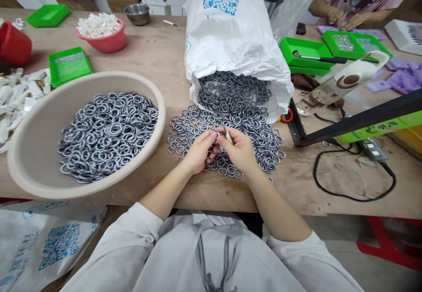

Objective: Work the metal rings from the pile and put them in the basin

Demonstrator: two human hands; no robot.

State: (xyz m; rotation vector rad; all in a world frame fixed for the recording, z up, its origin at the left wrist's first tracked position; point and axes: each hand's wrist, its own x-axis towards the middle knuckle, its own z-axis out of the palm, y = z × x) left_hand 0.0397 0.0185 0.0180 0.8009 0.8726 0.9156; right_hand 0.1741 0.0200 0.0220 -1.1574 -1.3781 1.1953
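— Over the loose heap of metal rings (227,140) on the wooden table (165,59), what do you see of the hands?

— From my remote seat, both forearms come in from the bottom edge and meet at the middle of the heap. My left hand (198,151) is curled, thumb and forefinger pinched on a single ring (218,134) held just above the pile. My right hand (240,150) faces it, fingers closed around a small pale piece (228,136) that touches that ring. Both wrists rest low, near the rings beneath them.

— Counts?

— Two hands of mine, one ring between them, one pale piece. The rings in the heap are too many to count. One white sack (231,37) lies on its side just behind, its mouth spilling rings onto the table. One large beige basin (36,151) stands to the left, well filled with more rings. Further back I count one pink bowl (105,41) of white pieces, one steel bowl (136,14), one red tub (13,43), and two green trays (69,65) on the left side.

— Anyone else?

— One other person's hands (343,18) at far right, above more green trays; what they hold I cannot tell.
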